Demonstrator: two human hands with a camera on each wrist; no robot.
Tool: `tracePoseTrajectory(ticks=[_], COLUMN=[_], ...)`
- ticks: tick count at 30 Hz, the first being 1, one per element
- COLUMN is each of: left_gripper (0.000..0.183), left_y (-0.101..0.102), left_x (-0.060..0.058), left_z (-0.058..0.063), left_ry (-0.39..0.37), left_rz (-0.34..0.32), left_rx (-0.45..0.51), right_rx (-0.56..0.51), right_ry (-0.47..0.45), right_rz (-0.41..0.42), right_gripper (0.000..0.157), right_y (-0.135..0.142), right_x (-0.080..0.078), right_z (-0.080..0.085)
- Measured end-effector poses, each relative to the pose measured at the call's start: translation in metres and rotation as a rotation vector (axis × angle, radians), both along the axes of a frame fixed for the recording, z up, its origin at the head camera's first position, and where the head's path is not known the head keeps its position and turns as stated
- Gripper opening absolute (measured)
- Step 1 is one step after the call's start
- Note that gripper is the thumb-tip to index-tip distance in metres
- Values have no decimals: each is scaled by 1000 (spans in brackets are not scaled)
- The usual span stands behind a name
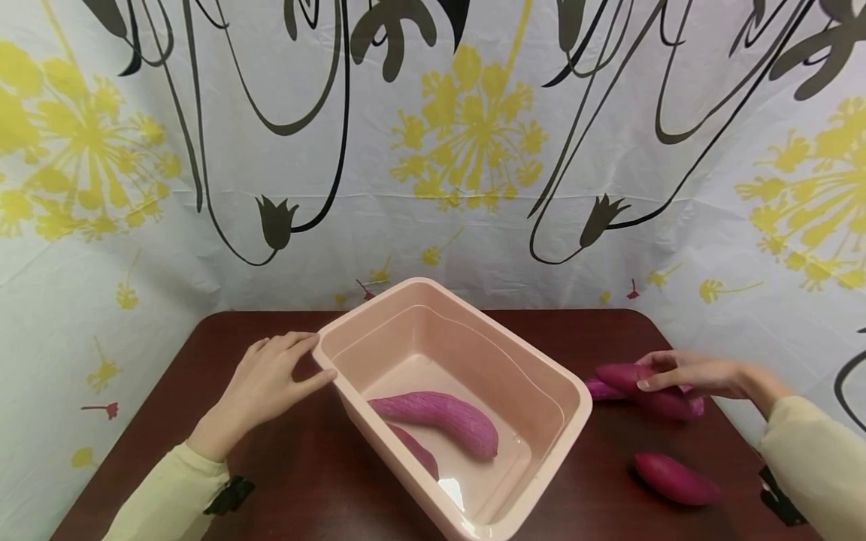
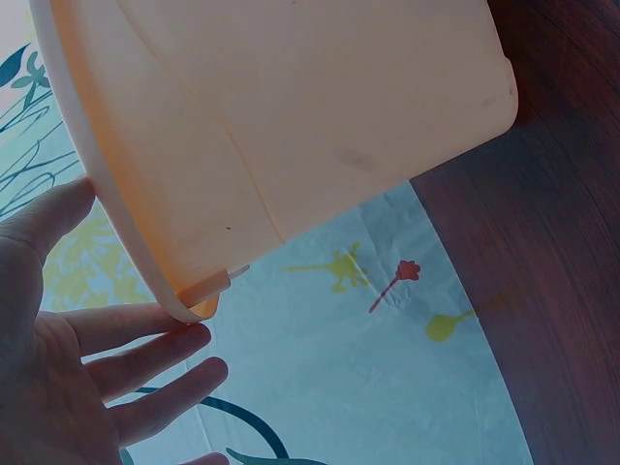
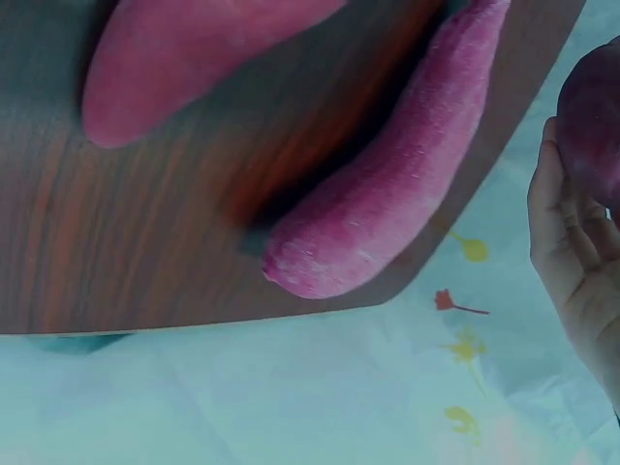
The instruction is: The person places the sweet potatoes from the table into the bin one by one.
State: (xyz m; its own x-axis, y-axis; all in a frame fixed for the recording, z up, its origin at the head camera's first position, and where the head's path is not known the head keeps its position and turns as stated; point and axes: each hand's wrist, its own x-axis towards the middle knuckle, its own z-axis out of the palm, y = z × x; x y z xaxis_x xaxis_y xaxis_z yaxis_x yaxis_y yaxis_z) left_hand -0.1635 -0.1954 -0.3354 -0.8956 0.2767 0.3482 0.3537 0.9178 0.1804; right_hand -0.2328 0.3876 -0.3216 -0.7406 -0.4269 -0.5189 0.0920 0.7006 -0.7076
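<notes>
Sweet potato (image 1: 659, 403), right of the basin (image 1: 579, 406), is held by the right hand (image 1: 704, 373); the left hand (image 1: 274, 376), fingers wide, touches the basin. Pickup seems underway; next likely calls for carrying it in.

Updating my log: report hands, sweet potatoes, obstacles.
Left hand touching basin rim. Right hand gripping one sweet potato. Two more inside basin, two on table. Basin wall stands between right hand and interior.

Rectangular pale-pink plastic basin (image 1: 543, 464): way in from above; its walls (image 1: 473, 357) bar low passage. Free strip of brown wood-grain desk (image 1: 591, 485) between basin and tapered magenta tuber (image 1: 676, 479), width hard to judge.
</notes>
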Motion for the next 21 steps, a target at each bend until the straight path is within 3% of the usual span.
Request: tracePoseTrajectory(ticks=[7,21], left_gripper=[61,61], left_y=[1,1], left_x=[0,1], left_z=[1,1], left_ry=[-2,4], left_rz=[-2,-5], left_rx=[3,-7], right_rx=[-41,91], right_ry=[-18,95], right_rz=[25,63], right_gripper=[40,48], right_y=[-5,-18], right_x=[-1,-4], right_z=[16,51])
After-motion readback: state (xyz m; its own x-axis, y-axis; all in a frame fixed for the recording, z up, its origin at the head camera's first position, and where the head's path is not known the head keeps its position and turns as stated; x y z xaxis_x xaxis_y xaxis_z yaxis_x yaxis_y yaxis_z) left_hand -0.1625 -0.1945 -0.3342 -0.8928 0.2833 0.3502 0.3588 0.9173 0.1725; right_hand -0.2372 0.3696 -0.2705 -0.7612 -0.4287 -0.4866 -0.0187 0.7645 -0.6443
